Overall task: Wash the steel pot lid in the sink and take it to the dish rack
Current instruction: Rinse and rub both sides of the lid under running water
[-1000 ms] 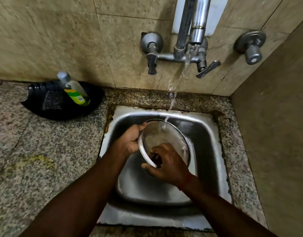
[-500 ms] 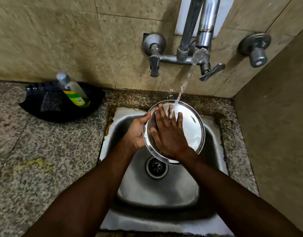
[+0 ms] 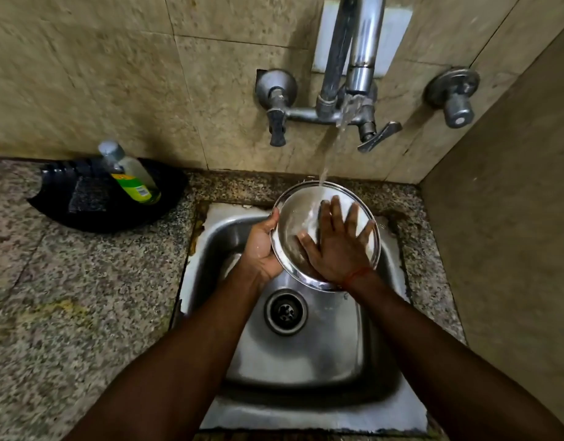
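Steel pot lid: round, shiny steel pot lid [image 3: 295, 218], held tilted over the far half of the square steel sink [image 3: 306, 415], under the running water [image 3: 333, 148].
Far left: black plastic tray [image 3: 92, 214] on the speckled granite counter [image 3: 67, 297]. A clear bottle with a green-yellow label [image 3: 131, 178] leans in it, well apart from the hands.
Left hand: left hand [image 3: 261, 249] has its thumb hooked over the lid's left edge. Fingers are hidden behind it; clamped on that edge.
Right hand: right hand [image 3: 338, 246] lies flat with fingers straight and spread, palm pressed on the lid's face. It grips nothing.
Water: falls from the chrome wall tap [image 3: 363, 58] and strikes the lid's far edge.
Drain: round steel drain [image 3: 285, 311], just near of the lid.
Risk: one wet edge-grip carries the lid. A hard rub from the flat palm could twist it loose into the basin, and a steeper tilt would throw spray at the counter.
Room: tap handles are close above and behind, and the tan side wall [image 3: 513, 218] stands near on the right. The open way out looks leftward over the counter. Dish rack is not in view.
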